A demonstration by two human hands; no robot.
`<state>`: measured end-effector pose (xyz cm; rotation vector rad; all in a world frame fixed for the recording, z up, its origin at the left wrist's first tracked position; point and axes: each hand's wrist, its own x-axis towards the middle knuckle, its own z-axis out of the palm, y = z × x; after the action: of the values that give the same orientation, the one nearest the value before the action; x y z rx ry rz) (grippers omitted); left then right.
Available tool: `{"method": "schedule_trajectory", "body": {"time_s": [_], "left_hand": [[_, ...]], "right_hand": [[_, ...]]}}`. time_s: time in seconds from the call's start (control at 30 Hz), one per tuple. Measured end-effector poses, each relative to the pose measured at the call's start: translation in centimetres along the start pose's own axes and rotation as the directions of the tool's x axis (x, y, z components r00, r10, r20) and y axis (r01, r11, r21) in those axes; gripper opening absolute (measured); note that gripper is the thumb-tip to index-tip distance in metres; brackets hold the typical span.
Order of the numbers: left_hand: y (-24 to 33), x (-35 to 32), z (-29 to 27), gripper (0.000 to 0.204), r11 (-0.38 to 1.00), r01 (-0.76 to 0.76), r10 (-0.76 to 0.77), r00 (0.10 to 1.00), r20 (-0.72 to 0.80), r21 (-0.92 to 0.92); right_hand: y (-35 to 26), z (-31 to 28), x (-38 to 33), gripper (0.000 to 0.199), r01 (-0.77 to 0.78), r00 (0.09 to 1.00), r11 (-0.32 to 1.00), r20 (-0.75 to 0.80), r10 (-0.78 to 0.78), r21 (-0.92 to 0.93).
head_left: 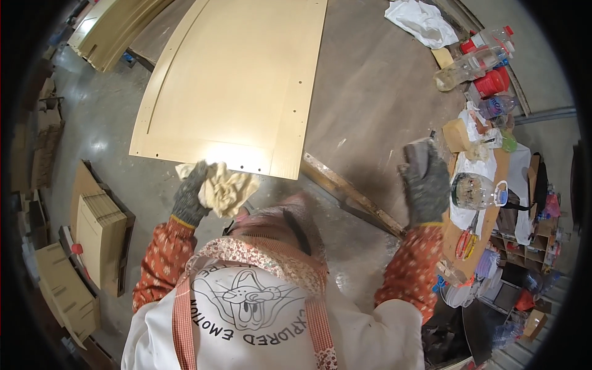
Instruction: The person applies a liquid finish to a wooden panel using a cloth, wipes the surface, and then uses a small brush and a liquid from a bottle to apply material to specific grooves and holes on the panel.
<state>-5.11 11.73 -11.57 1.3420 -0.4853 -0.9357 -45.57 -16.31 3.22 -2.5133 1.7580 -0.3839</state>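
Observation:
My left hand [192, 194], in a dark grey knit glove, is closed on a crumpled cream cloth [229, 188]. The cloth lies against the near edge of a large beige panel [228, 80], which has one curved side and small holes along its edges. My right hand [425, 182], gloved the same way, is raised off to the right, over the edge of the brown worktable [370, 92]. It is blurred, with its fingers curled round something greyish that I cannot make out. A clear jug with a handle [473, 190] stands nearest to it.
Plastic bottles [475, 65], a white rag [422, 23] and red-handled pliers [464, 242] line the right side. Stacked beige panels [102, 228] stand on the floor at left, with more curved panels [114, 31] at far left. A worn table edge [351, 194] runs diagonally between my hands.

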Motion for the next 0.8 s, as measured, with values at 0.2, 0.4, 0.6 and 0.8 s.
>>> {"method": "schedule_trajectory", "body": {"time_s": [0.2,0.4,0.6,0.8], "left_hand": [[6.0,1.6,8.1,0.017,0.833,0.298,-0.265,0.954,0.137,-0.465],[5.2,2.1,6.4,0.011,0.905,0.248,-0.223,0.969,0.111,-0.345],[4.8,2.6,6.4,0.021,0.702,0.476,-0.384,0.88,0.281,-0.53],[5.6,2.5,6.8,0.016,0.862,0.331,-0.223,0.928,0.299,-0.384]], "right_hand": [[-15.1,5.1,-6.6,0.072,0.186,0.952,0.883,0.143,-0.271,0.43],[-13.7,14.9,-15.9,0.087,0.026,0.991,0.767,-0.118,0.065,0.641],[-18.3,16.0,-15.4,0.083,0.007,0.984,0.72,-0.132,0.118,0.694],[-19.3,17.7,-17.0,0.084,-0.236,0.959,0.448,0.133,0.249,0.862]]}}
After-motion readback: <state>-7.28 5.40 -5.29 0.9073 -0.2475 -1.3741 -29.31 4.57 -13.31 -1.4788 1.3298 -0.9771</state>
